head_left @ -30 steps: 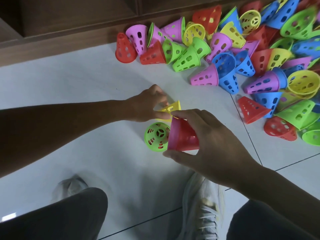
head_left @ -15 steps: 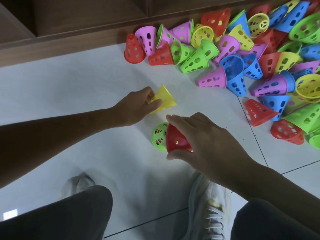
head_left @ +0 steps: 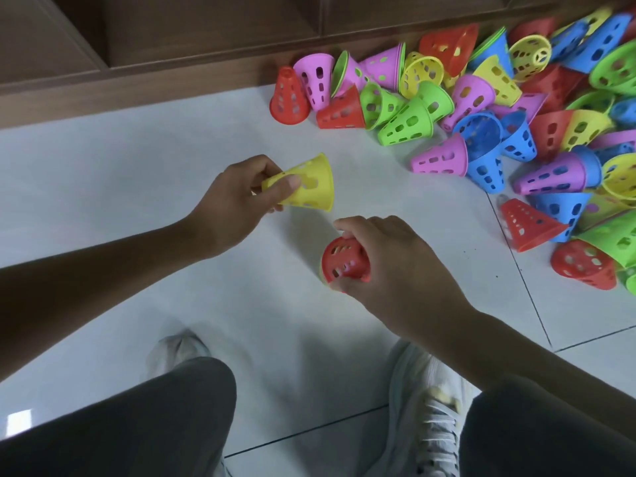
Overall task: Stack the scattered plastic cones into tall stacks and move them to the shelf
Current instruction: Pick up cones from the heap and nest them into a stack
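Left hand (head_left: 230, 204) pinched a yellow cone (head_left: 306, 184) by its narrow tip just up-left of the red cone (head_left: 346, 258), which the right hand (head_left: 392, 266) gripped over a mostly hidden green one; light, stiff, perforated plastic, best held near the tip.

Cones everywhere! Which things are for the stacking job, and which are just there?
For the job:
yellow cone in the left hand
red cone in the right hand
cone pile
wooden shelf

Just there:
white shoes
floor tiles
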{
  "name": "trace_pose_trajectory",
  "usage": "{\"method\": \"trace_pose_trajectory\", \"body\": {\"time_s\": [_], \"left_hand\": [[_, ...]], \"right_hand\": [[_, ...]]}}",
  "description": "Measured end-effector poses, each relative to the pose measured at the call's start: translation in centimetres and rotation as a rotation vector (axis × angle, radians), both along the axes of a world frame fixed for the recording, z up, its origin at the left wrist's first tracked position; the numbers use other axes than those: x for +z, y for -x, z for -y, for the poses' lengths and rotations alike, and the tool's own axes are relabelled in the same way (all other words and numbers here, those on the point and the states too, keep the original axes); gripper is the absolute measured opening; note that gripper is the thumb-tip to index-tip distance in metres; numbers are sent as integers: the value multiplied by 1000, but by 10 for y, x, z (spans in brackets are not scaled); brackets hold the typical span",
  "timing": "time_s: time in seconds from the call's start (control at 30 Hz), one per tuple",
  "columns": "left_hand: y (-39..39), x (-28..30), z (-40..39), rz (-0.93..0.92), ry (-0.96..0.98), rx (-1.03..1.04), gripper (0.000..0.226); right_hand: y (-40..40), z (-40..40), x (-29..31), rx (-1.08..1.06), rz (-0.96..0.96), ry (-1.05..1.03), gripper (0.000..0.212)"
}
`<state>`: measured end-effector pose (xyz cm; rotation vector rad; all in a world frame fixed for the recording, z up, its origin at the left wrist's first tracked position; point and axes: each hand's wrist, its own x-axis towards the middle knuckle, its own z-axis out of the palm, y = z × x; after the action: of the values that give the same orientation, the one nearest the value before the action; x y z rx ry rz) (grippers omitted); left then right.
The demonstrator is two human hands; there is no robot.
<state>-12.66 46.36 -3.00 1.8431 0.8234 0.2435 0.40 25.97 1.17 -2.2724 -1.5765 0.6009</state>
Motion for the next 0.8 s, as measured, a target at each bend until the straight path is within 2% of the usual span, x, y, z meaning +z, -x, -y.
{"method": "trace_pose_trajectory", "body": {"time_s": [0.13,0.23,0.4,0.67,0.8], "left_hand": [[12,10,7,59,-15,30,46],[14,21,13,121,51,18,43],[12,35,30,160,62,-82,32],[3,44,50,122,-31,-258,33],[-5,41,58,95,-39,-310,37]], "right_hand": [[6,5,-16,-58,-74,-48,66],[5,9,-16,-80,-149,-52,73],[-3,29,-16,-61,-117,8,85],[-25,61,-7,-165,-132,103,84],[-39,71,-14,-266,-176,46,69]]}}
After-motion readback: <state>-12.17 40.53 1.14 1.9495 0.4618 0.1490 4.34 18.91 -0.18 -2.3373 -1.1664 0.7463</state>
